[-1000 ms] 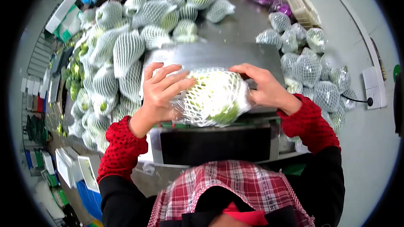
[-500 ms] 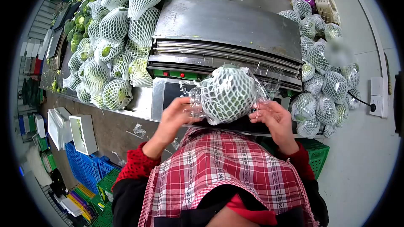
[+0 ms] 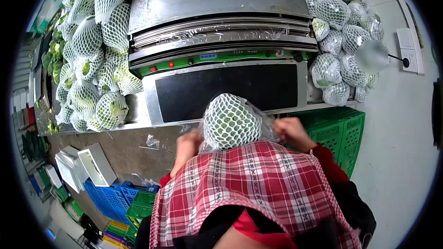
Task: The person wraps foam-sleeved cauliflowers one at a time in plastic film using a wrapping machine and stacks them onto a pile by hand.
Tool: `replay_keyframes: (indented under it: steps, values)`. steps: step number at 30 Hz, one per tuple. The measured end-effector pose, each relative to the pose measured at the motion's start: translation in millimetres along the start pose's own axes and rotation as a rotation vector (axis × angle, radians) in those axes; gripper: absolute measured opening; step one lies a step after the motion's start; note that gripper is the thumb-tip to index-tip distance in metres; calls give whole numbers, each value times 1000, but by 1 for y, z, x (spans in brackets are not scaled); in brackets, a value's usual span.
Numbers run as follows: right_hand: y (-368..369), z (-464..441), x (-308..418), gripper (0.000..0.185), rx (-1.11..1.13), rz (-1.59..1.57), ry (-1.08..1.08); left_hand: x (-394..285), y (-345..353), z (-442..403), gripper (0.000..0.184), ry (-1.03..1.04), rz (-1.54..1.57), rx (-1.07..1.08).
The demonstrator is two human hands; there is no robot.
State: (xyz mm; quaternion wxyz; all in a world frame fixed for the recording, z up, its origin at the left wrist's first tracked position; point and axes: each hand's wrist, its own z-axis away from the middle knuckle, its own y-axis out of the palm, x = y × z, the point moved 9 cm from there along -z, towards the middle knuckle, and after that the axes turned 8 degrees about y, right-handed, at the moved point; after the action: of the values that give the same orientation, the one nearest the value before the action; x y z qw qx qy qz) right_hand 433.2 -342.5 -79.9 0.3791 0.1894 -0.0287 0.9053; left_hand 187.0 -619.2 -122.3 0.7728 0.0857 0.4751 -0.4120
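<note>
A round green vegetable head (image 3: 232,121) in a white foam net is held close against the checked apron, just off the front edge of the wrapping machine (image 3: 226,87). Clear plastic film (image 3: 266,127) surrounds it and sticks out at both sides. My left hand (image 3: 187,145), slightly blurred, is closed on the film at the left. On the opposite side, my right hand (image 3: 295,133) grips the film with curled fingers. The vegetable's exact kind is hidden by net and film.
Net-covered vegetables (image 3: 85,74) are heaped left of the machine, with bare broccoli (image 3: 55,60) beyond. Film-wrapped ones (image 3: 353,39) are piled at the right. A green crate (image 3: 339,133) stands below the table's right end; blue crates (image 3: 108,200) and a white foam box (image 3: 97,163) sit lower left.
Both hands have drawn the wrapped vegetable down from the machine toward the apron, pulling the film out sideways. The view has shifted, so the machine's black plate now shows fully.
</note>
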Motion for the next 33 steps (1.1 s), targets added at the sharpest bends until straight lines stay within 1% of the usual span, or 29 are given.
replay_keyframes:
  steps: [1, 2, 3, 4, 5, 7, 8, 10, 11, 12, 13, 14, 15, 16, 17, 18, 20, 21, 22, 23, 24, 26, 27, 28, 29, 30, 31, 32, 33]
  values:
    - [11, -16, -15, 20, -17, 115, -15, 21, 33, -11, 17, -226, 324, 73]
    - [22, -24, -19, 19, -52, 245, -66, -21, 52, -27, 20, -5, 44, 153]
    - [33, -27, -18, 18, -78, 341, -142, -43, 74, -38, 19, 217, -3, 178]
    - [43, -25, -10, 17, -106, 412, -242, -61, 90, -41, 18, 382, 4, 176]
    - [52, -15, 2, 17, -120, 449, -366, -78, 98, -43, 18, 485, 0, 154]
    - [74, 24, 43, 17, -109, 453, -626, -124, 88, -31, 17, 684, -19, 49]
    - [85, 45, 61, 18, -67, 435, -742, -148, 78, -22, 17, 788, -23, -26]
    - [112, 87, 98, 20, 83, 406, -934, -219, 52, 3, 19, 1050, -65, -171]
    - [125, 101, 112, 21, 189, 402, -986, -259, 37, 19, 19, 1179, -83, -239]
    - [138, 111, 122, 23, 311, 396, -1002, -298, 29, 32, 15, 1235, 44, -130]
    - [151, 116, 129, 25, 447, 390, -983, -300, 30, 27, 16, 1242, 219, 243]
    - [160, 115, 130, 27, 573, 379, -899, -307, 38, 34, 27, 1018, 260, 749]
    - [164, 109, 129, 28, 660, 367, -785, -317, 37, 47, 45, 1028, 187, 809]
    - [161, 100, 126, 30, 695, 315, -651, -312, 38, 53, 65, 1031, 130, 797]
    - [149, 90, 124, 33, 664, 164, -502, -312, 34, 53, 73, 881, 120, 852]
    - [129, 83, 124, 35, 581, -84, -365, -309, 30, 52, 81, 728, 117, 897]
    - [97, 105, 149, 41, 561, -538, -445, -298, 27, 24, 74, 688, 163, 751]
    - [83, 110, 167, 54, 201, -28, -912, -297, 35, 7, 66, 628, 117, 681]
    - [79, 124, 197, 58, 134, 50, -1044, -302, 46, -11, 57, 564, 181, 608]
    - [76, 139, 225, 63, 53, 122, -1173, -323, 59, -23, 54, 617, 171, 598]
    - [63, 140, 262, 64, -11, 219, -1207, -349, 71, -41, 50, 682, 162, 586]
    - [9, 113, 345, 55, -116, -94, -1046, -376, 96, -92, 44, 536, 242, 641]
    - [-15, 93, 391, 46, 148, -472, -1001, -406, 88, -114, 48, 798, 29, 454]
    - [-37, 101, 452, 39, -92, -197, -1283, -432, 81, -131, 51, 1036, -196, 250]
    - [-65, 85, 502, 37, -196, -181, -1347, -448, 70, -153, 53, 1143, -304, 55]
    - [-87, 68, 547, 42, -319, -70, -1437, -460, 59, -175, 55, 1237, -421, -136]
    - [-107, 46, 581, 47, -453, -52, -1442, -466, 54, -210, 57, 1166, -459, -181]
    - [-141, 4, 618, 51, -575, 40, -1444, -470, 49, -247, 59, 1089, -499, -219]
    - [-156, -14, 633, 51, -835, 188, -1369, -473, 45, -285, 61, 1009, -567, -237]
